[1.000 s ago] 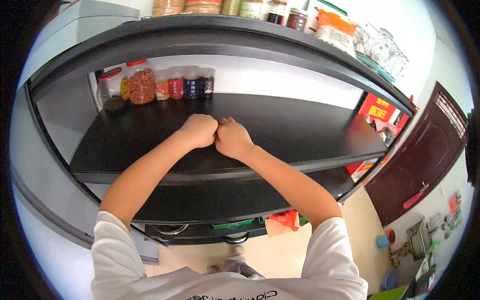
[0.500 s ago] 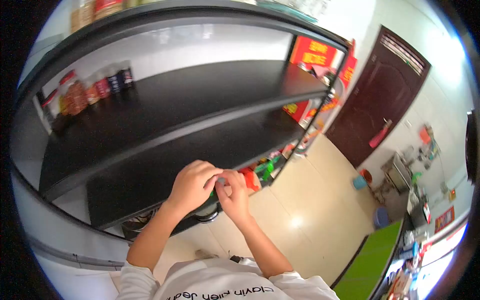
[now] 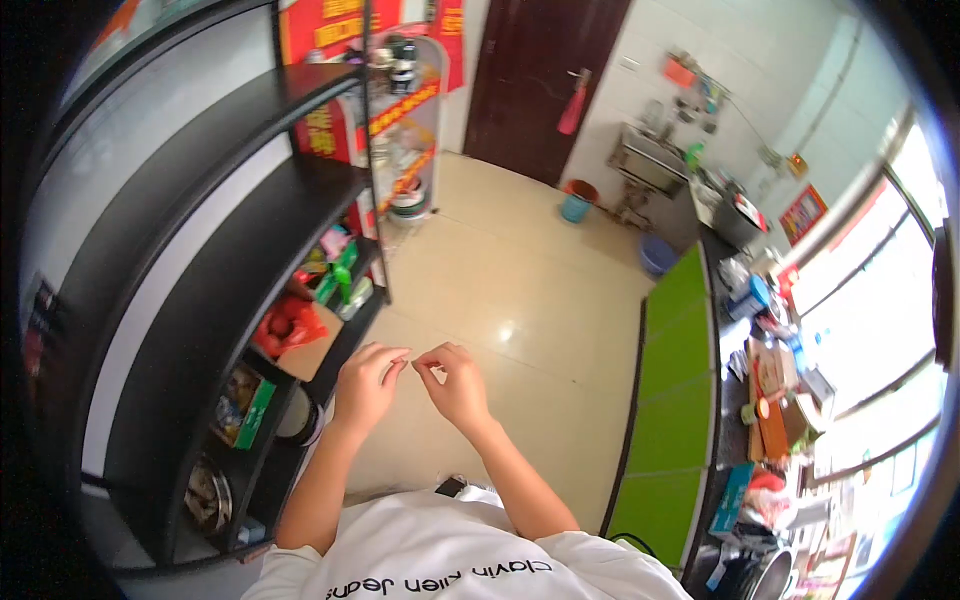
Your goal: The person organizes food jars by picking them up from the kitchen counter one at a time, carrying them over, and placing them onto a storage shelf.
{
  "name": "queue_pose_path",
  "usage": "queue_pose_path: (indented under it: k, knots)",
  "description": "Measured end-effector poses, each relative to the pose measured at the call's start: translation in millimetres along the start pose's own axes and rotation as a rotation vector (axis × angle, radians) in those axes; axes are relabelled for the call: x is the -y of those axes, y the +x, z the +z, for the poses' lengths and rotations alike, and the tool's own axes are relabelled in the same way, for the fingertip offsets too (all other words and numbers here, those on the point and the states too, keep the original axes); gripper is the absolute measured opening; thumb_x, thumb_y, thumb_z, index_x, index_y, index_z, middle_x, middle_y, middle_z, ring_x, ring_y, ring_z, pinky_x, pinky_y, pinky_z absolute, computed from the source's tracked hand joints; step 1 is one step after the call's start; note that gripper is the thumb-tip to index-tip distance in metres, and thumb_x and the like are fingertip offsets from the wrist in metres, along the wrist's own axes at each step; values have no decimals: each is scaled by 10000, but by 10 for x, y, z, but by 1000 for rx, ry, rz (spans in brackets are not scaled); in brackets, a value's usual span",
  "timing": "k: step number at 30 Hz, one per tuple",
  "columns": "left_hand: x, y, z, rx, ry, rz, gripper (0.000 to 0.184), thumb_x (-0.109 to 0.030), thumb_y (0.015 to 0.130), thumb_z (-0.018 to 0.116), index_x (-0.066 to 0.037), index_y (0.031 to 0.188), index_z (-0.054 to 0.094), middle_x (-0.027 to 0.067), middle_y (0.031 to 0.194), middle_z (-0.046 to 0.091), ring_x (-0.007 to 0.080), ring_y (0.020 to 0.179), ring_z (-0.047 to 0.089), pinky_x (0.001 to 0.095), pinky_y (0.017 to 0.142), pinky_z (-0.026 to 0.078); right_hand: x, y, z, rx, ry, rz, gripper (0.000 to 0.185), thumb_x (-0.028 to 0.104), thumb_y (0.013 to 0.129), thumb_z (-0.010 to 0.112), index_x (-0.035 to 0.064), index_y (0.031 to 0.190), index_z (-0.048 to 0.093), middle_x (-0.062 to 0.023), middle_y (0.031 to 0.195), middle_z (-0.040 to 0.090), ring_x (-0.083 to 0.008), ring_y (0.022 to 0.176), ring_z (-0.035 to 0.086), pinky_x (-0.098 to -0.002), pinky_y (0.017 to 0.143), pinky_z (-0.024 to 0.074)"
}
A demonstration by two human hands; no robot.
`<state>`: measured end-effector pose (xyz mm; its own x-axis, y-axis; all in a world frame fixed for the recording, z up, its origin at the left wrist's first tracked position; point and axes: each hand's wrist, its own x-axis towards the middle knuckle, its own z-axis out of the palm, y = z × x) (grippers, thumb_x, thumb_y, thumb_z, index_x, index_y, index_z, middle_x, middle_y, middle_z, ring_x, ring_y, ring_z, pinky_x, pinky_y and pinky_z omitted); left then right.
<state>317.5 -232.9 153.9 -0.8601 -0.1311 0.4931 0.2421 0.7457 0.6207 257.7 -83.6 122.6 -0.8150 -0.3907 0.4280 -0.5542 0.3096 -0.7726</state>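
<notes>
My left hand (image 3: pixel 366 385) and my right hand (image 3: pixel 452 382) are raised in front of my white shirt, over the tiled floor. Their fingertips are a small gap apart. On each hand the thumb and fingertips are pinched together; whatever lies between them, if anything, is too small to make out. Nearest to my left hand is the black shelf unit (image 3: pixel 190 285), with a cardboard box (image 3: pixel 322 345) holding a red bag (image 3: pixel 288 322) on a low shelf.
Green cabinets (image 3: pixel 665 400) under a cluttered dark counter run along the right. At the back are a brown door (image 3: pixel 535 85), a sink (image 3: pixel 648 160), a blue bucket (image 3: pixel 576 207) and a blue basin (image 3: pixel 657 254). A metal pot (image 3: pixel 208 495) sits low on the left.
The view has swung right, from the shelves to the floor and counter. My hands, together before, have come away from the shelf and are now slightly apart.
</notes>
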Motion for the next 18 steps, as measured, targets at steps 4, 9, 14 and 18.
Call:
queue_pose_path:
  k: [4,9,14,18]
  knots:
    - [-350,102,772,106,-172,18,295,27,760,649,-52,1044,645,92,819,644,253,740,625,345,689,503,-391,-237,-795,-171,-31,205,80,69,778,677,45,819,613,-75,802,607,-228,772,608,-327,665,492]
    - [-789,165,1431,253,-291,115,387,84,738,618,-58,1097,625,82,800,620,222,723,612,319,669,510,-636,-585,-1513,-343,-154,342,109,80,778,674,42,815,578,-77,803,591,-211,746,605,-319,655,493]
    - [-979,253,1867,402,-374,187,404,110,726,602,-55,1094,631,80,782,597,203,702,601,306,657,509,-837,-957,-1764,-477,-223,499,112,83,775,678,43,822,584,-66,808,596,-188,741,603,-302,656,489]
    - [-1055,430,2219,493,-455,209,400,113,720,597,-57,1079,642,78,791,596,191,700,603,302,655,510,-959,-1060,-1890,-549,-271,611,111,109,782,665,45,832,589,-71,819,600,-206,769,623,-319,669,501]
